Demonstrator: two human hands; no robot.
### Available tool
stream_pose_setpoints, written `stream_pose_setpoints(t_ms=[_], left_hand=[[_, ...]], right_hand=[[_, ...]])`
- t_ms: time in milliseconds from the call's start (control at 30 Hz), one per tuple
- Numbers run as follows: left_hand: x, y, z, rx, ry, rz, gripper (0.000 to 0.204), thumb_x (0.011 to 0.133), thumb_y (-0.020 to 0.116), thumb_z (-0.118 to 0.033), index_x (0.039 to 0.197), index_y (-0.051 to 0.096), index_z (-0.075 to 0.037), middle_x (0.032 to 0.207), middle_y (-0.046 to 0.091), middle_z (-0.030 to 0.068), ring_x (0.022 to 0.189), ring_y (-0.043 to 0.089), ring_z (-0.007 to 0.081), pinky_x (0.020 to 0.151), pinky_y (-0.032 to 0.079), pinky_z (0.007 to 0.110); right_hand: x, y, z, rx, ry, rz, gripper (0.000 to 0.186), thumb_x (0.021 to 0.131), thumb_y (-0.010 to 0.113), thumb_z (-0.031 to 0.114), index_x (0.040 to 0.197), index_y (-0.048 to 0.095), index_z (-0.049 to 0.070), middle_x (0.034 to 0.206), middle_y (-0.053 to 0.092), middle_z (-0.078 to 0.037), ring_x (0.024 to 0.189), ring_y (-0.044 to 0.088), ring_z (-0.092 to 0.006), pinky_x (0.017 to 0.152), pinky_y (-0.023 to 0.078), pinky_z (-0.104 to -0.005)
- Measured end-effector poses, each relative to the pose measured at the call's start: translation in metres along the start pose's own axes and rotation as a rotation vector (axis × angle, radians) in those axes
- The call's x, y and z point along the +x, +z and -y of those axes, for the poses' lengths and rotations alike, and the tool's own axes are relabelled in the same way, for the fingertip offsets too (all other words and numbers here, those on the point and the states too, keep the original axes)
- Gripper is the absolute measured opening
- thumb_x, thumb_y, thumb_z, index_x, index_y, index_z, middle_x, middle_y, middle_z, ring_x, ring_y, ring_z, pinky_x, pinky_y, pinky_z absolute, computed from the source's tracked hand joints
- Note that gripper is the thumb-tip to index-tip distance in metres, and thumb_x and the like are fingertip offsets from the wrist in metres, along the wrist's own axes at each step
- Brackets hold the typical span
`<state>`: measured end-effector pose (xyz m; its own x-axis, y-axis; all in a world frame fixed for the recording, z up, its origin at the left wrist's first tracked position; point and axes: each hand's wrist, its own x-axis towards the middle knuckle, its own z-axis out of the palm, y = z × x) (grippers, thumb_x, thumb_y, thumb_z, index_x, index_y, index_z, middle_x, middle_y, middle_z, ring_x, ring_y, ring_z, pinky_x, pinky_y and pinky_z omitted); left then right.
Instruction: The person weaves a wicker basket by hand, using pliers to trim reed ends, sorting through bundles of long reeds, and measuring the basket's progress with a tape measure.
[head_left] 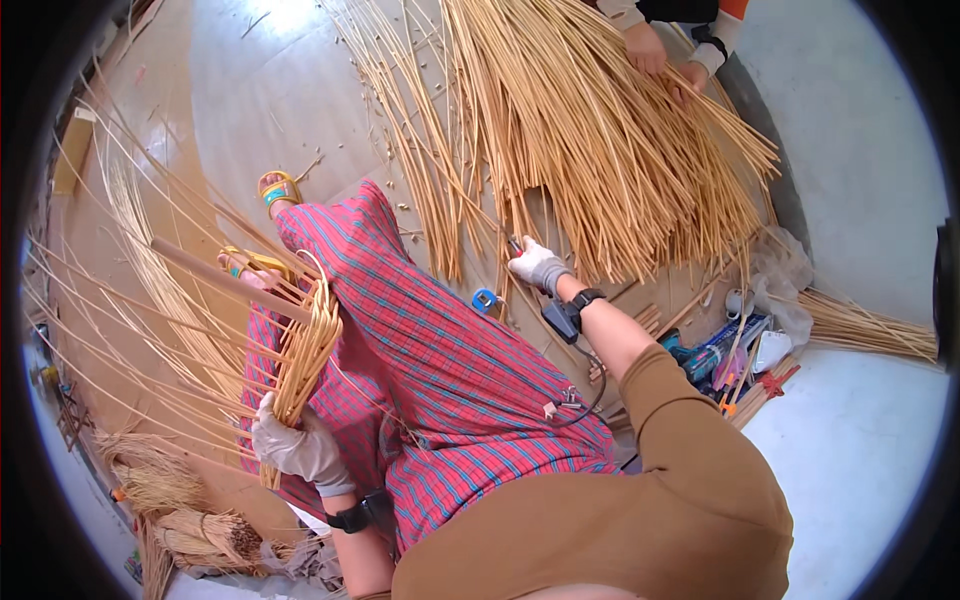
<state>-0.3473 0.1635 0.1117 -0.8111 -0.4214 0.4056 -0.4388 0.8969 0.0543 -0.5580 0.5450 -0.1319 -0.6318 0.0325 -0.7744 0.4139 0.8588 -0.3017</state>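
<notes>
My gloved left hand (293, 443) grips a partly woven cane piece (306, 368), which rests over my lap on the pink plaid cloth (440, 380); long loose canes fan out from it leftward, with a thicker rod (225, 280) across its top. My gloved right hand (535, 264) is out to the right, closed round a small tool with a dark and reddish handle (516, 245), probably cutters, beside the loose canes on the floor. A thin cane runs down from the woven piece across the cloth.
A large pile of canes (590, 150) lies ahead, with another person's hands (648, 50) at its upper right. A blue tape measure (484, 301) lies near my right hand. Assorted tools (720, 360) and clear plastic (780, 270) are at right; bundles of fibre (205, 540) sit lower left.
</notes>
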Motion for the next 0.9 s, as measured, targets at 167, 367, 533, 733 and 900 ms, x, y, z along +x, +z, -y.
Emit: stream_pose_setpoints(t_ms=[167, 367, 533, 733, 900], left_hand=[[0.003, 0.004, 0.000, 0.027, 0.046, -0.034, 0.034, 0.087, 0.074, -0.017, 0.119, 0.065, -0.008, 0.103, 0.067, 0.0119, 0.095, 0.063, 0.0342, 0.088, 0.047, 0.045], [-0.007, 0.003, 0.012, -0.016, -0.014, -0.010, 0.038, 0.088, 0.074, -0.016, 0.124, 0.064, -0.008, 0.105, 0.068, 0.0129, 0.100, 0.063, 0.0345, 0.091, 0.047, 0.047], [-0.008, 0.005, 0.012, -0.009, 0.003, -0.013, 0.040, 0.088, 0.074, -0.015, 0.126, 0.063, -0.008, 0.109, 0.069, 0.0119, 0.101, 0.063, 0.0335, 0.092, 0.046, 0.047], [-0.009, 0.008, 0.012, -0.006, 0.003, -0.040, 0.038, 0.088, 0.074, -0.016, 0.124, 0.064, -0.009, 0.108, 0.069, 0.0122, 0.100, 0.064, 0.0337, 0.090, 0.047, 0.047], [-0.007, 0.007, 0.012, 0.009, 0.015, -0.026, 0.037, 0.088, 0.075, -0.017, 0.123, 0.065, -0.008, 0.107, 0.069, 0.0121, 0.097, 0.065, 0.0335, 0.088, 0.048, 0.046]], right_hand=[[-0.018, 0.012, -0.017, 0.107, 0.081, -0.138, 0.097, 0.085, 0.065, 0.047, 0.162, 0.025, 0.004, 0.123, 0.068, -0.031, 0.117, 0.066, -0.0426, 0.097, 0.053, -0.0460], [-0.010, 0.009, -0.007, 0.174, 0.098, -0.150, 0.086, 0.085, 0.058, 0.036, 0.162, 0.028, 0.009, 0.127, 0.064, -0.033, 0.121, 0.064, -0.0423, 0.102, 0.050, -0.0462], [-0.006, 0.013, -0.008, 0.137, 0.033, -0.167, 0.081, 0.086, 0.058, 0.034, 0.160, 0.034, 0.011, 0.123, 0.067, -0.030, 0.116, 0.066, -0.0400, 0.096, 0.052, -0.0470], [-0.026, 0.031, -0.007, 0.154, 0.058, -0.132, 0.066, 0.086, 0.058, 0.035, 0.146, 0.048, 0.011, 0.117, 0.069, -0.030, 0.111, 0.067, -0.0433, 0.093, 0.052, -0.0508], [-0.023, 0.047, -0.018, 0.144, 0.062, -0.194, 0.059, 0.085, 0.060, 0.036, 0.140, 0.054, 0.015, 0.116, 0.070, -0.029, 0.109, 0.068, -0.0439, 0.092, 0.054, -0.0516]])
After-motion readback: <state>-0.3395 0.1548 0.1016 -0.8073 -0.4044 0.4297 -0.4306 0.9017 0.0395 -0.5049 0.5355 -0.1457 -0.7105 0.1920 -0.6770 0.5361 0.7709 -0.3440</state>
